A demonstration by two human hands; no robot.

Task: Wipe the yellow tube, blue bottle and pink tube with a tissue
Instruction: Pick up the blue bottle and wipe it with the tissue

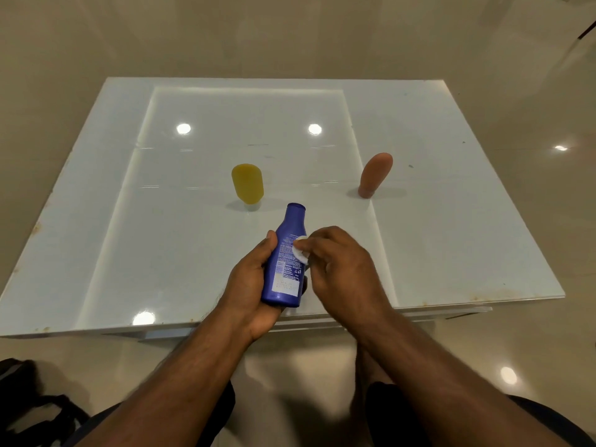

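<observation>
My left hand [250,285] grips the blue bottle [285,269] from below and the left, holding it above the table's near edge with its cap pointing away from me. My right hand [342,269] pinches a small white tissue [300,250] and presses it against the bottle's printed side. The yellow tube [247,185] stands cap-down on the table just beyond the bottle. The pink tube [375,174] stands cap-down further right, leaning slightly.
The white glossy table [451,221] reflects several ceiling lights. Its near edge lies under my wrists. A black bag with straps [29,401] lies on the floor at the lower left. Beige tiled floor surrounds the table.
</observation>
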